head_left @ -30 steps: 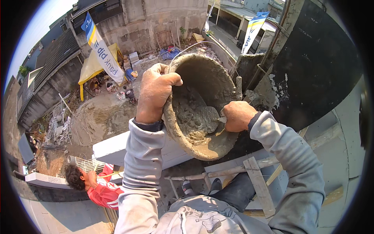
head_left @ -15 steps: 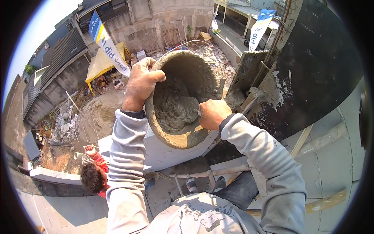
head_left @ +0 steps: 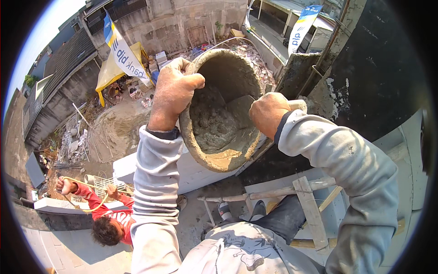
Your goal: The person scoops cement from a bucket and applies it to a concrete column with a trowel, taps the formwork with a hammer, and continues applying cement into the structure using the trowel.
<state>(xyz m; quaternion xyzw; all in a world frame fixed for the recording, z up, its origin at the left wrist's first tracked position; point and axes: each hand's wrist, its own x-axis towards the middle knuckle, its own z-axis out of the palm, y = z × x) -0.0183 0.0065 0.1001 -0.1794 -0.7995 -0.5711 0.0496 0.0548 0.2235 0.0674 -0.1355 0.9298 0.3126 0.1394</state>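
A mud-crusted bucket (head_left: 235, 73) is held at the upper centre of the frame, its mouth tilted toward the camera. Its rim is grasped on the left side by the left hand (head_left: 175, 91), with the thumb laid over the edge. Wet grey mortar (head_left: 213, 124) is seen inside, heaped toward the bottom and left. At the bucket's right side, a trowel (head_left: 242, 109) is gripped in the clenched right hand (head_left: 269, 114); its blade is set inside the bucket, against the mortar, and its handle is mostly covered by the fist. Whether the bucket is also supported from below cannot be told.

White blocks (head_left: 125, 168) are partly hidden by the left sleeve (head_left: 157, 182). The right of the frame is filled by a large black panel (head_left: 378, 86), and a wooden frame (head_left: 310, 208) is seen at the lower right of centre. At the lower left, a yellow line (head_left: 86, 184) is held by a co-worker in red (head_left: 114, 223). A yellow canopy (head_left: 114, 73) is partly covered by a tall flag (head_left: 127, 59) at the upper left.
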